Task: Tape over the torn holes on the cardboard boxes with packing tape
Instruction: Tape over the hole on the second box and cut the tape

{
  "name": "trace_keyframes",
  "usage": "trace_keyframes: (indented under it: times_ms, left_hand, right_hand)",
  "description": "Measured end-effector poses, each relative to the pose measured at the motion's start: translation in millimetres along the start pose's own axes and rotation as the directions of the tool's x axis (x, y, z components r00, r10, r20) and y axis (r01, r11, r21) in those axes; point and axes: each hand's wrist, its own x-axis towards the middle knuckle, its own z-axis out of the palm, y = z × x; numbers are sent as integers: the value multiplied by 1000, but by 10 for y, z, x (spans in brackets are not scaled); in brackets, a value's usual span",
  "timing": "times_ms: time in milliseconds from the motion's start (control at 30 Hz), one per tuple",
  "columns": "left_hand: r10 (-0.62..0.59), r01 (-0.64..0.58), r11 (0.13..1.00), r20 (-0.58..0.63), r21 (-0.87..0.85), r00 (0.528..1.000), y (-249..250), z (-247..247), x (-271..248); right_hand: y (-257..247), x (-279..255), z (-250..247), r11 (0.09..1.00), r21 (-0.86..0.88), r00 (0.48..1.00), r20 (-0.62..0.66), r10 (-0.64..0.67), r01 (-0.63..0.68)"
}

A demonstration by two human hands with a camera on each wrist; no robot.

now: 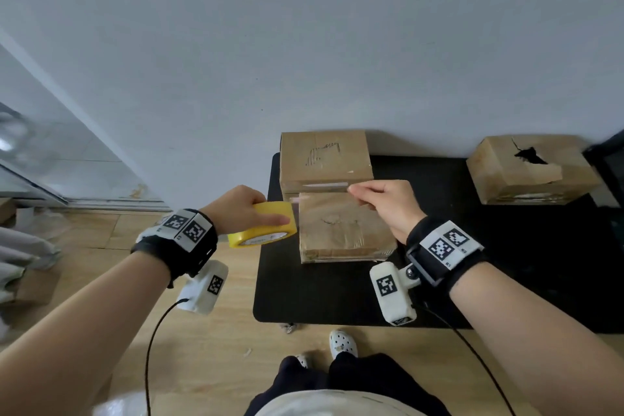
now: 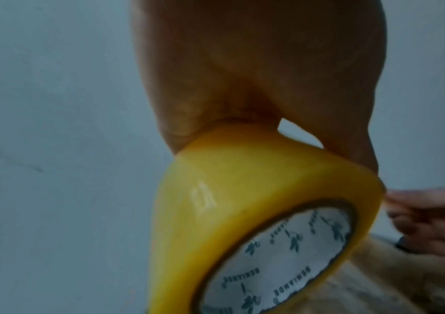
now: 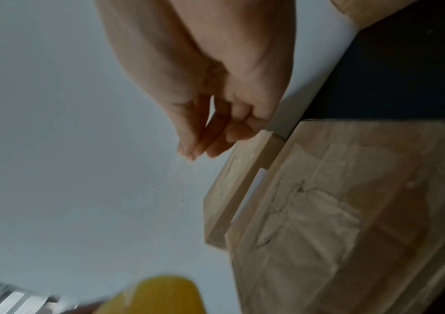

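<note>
My left hand grips a yellow roll of packing tape just left of a flat cardboard box on a black mat. My right hand pinches the free end of a clear tape strip, stretched from the roll over the near box's top. That box shows a small tear and earlier tape. Behind it stands a second box with a scuffed top. A third box at the right has an open torn hole.
The mat lies on a wooden floor against a pale wall. My feet in white shoes stand at the mat's near edge. Cables hang from both wrist cameras. Grey cloth lies at the far left.
</note>
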Motion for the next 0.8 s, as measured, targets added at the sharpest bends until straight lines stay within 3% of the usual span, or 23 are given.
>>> trace_keyframes:
  times_ms: [133,433,800]
  left_hand:
    - [-89,90,992,-9,93,996,-258,77,73]
    - [-99,104,993,-79,63,992,-426,190,289]
    - [-135,143,984,-77,106,988,-519,114,434]
  right_hand:
    - [135,-41,-178,999,25,997,-56,49,-47]
    - [541,50,-30,979,-138,977,-175,125,-150]
    - [632,88,175,902,-421,971,-240,-9,-95]
